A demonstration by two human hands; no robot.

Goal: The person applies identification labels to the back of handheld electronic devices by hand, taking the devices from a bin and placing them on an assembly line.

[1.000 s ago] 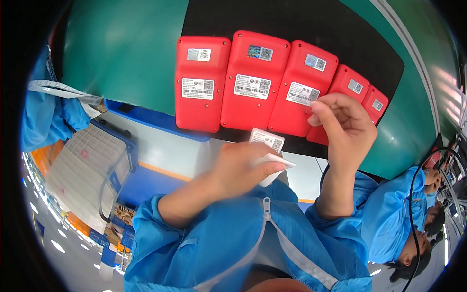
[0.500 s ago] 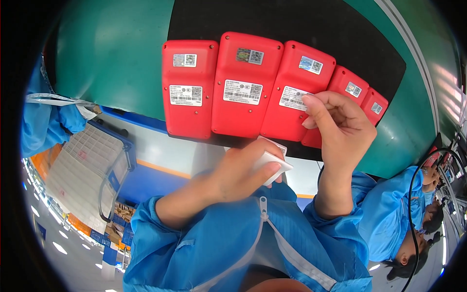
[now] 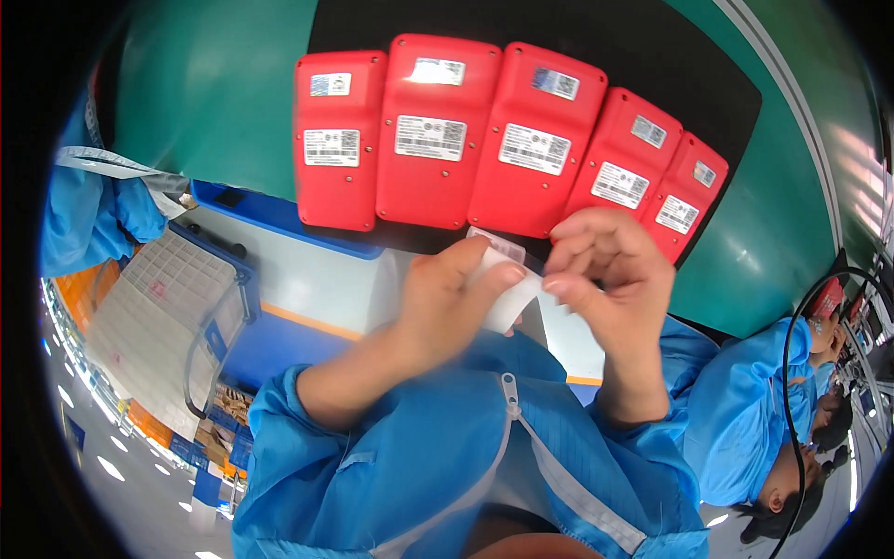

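Observation:
My left hand (image 3: 442,303) pinches a folded white label sheet (image 3: 512,296) between thumb and fingers, just in front of the table edge. A printed part of the sheet shows behind the fingers. At the sheet's right corner is my right hand (image 3: 619,279), fingers curled and thumb tip close to the index tip in a pinch. Whether anything is between those tips is too small to tell. Beyond both hands, several red handheld device housings (image 3: 424,191) lie side by side, backs up. Each bears a small silver sticker (image 3: 556,83) and a larger white barcode label (image 3: 535,149).
The housings rest on a black mat (image 3: 643,47) over a green table (image 3: 214,102). At left stand a white plastic crate (image 3: 158,298) and a person in a blue sleeve (image 3: 79,224). Another blue-clothed person (image 3: 750,410) is at right, beside a black cable (image 3: 787,391).
My right hand has come off the red housings, moving nearer and left to the label sheet's corner. My left hand has lifted slightly, still holding the sheet. The housings sit higher in view.

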